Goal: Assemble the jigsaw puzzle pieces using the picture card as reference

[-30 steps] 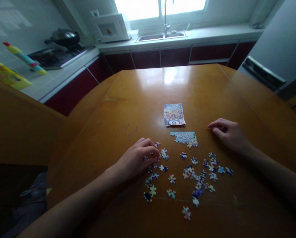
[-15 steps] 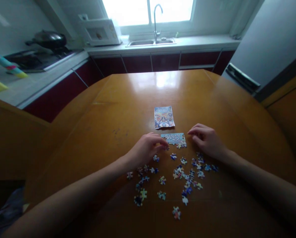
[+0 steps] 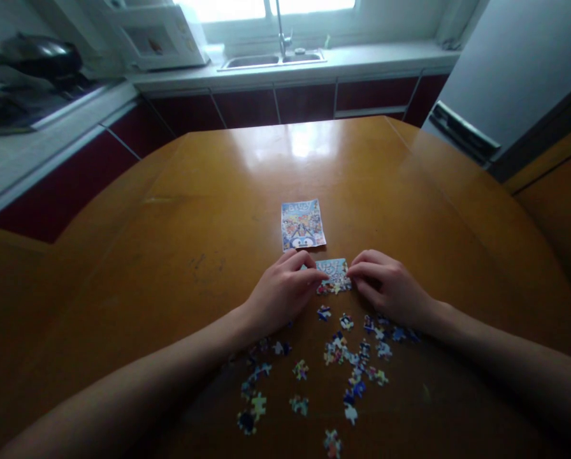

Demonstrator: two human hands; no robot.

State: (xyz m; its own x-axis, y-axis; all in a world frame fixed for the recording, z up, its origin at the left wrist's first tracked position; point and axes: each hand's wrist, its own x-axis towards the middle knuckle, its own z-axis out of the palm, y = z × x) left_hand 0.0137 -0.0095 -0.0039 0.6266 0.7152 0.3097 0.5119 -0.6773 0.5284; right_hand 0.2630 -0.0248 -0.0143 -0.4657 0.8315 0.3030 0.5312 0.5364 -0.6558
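Note:
A partly joined puzzle section with light blue lettering lies on the wooden table. My left hand rests over its left side, fingers curled and fingertips on its surface; whether a small piece is under them is hidden. At the right edge, my right hand touches the section with thumb and fingers bent close together. Behind it lies a printed picture sheet with the same kind of lettering. Loose puzzle pieces are scattered in front of both hands, and a single piece lies nearest me.
The brown table fills the middle. Beyond it are a counter with a sink, a white microwave and a dark pan on the stove at left. A fridge stands at right.
My right hand has moved left onto the section's right edge. My left hand reaches further over its left side. The camera view has shifted, so the background sits higher and further left.

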